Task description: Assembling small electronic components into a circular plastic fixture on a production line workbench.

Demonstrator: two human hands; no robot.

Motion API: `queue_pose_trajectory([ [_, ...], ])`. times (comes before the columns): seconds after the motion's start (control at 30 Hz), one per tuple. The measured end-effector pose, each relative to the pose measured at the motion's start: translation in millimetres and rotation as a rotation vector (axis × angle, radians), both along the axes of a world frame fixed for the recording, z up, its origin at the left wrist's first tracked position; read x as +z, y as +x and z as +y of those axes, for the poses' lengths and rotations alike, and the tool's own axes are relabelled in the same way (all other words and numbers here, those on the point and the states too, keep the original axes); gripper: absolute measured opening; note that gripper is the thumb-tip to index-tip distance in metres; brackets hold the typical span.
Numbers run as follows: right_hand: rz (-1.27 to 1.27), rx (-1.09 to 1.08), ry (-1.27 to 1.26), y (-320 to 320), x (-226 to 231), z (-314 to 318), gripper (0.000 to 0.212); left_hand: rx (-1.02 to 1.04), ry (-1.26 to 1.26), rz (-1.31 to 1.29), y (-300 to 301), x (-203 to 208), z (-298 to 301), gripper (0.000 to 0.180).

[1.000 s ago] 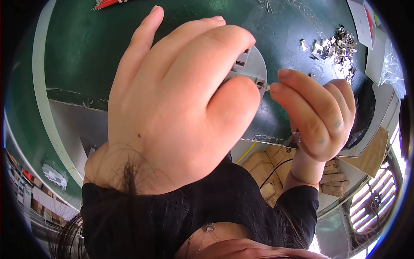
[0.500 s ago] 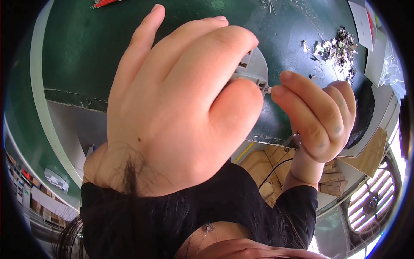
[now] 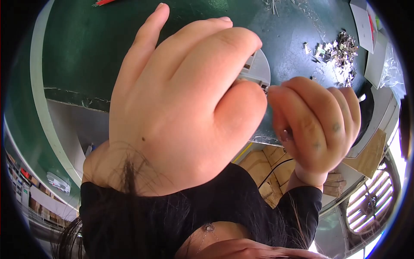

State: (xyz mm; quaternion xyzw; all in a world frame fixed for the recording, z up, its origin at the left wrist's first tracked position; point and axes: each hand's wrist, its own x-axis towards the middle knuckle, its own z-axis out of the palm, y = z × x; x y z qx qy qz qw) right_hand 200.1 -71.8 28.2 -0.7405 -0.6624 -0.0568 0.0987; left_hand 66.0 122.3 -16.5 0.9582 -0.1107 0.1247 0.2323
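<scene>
My left hand (image 3: 185, 99) takes up the middle of the view, its back toward me. Thumb and index finger are closed on a light grey plastic part with a rounded edge (image 3: 262, 65), and the hand covers most of it. By that part's right end, the bent fingers of my right hand (image 3: 317, 123) meet at a small metal piece (image 3: 266, 89), which is mostly hidden. A shiny bit (image 3: 284, 135) shows in the curl of the right fingers; I cannot make out what it is.
Loose small metal clips (image 3: 343, 54) lie piled on the green tabletop (image 3: 77, 56) at the far right. Red thin pieces (image 3: 103, 2) lie at the far left edge. Cardboard (image 3: 256, 166) sits below the table's front edge, and a fan (image 3: 371, 200) stands at lower right.
My right hand has turned and come slightly closer to the grey part, its fingers more curled. My left hand has shifted a little to the right with the part.
</scene>
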Motion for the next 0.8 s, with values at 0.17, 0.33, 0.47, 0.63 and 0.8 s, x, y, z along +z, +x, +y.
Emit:
queue_pose_trajectory([
  [0.17, -0.022, -0.209, -0.25, -22, 22, 21, 0.025, 0.106, -0.163, 0.07, -1, 7, -10, 0.021],
  [0.33, -0.172, -0.367, -0.477, -49, 32, 14, 0.026, 0.182, -0.33, 0.102, 14, 10, -19, 0.02],
  [0.47, 0.214, -0.403, -0.066, -10, 9, -16, 0.026, 0.155, -0.367, 0.043, 9, 8, -22, 0.018],
  [0.63, 0.14, -0.562, 0.082, 17, -8, -17, 0.024, 0.171, -0.358, 0.011, 7, 9, -29, 0.019],
  [0.8, 0.277, -0.538, 0.114, -6, 3, -17, 0.024, 0.207, -0.368, 0.035, 9, 12, -31, 0.021],
])
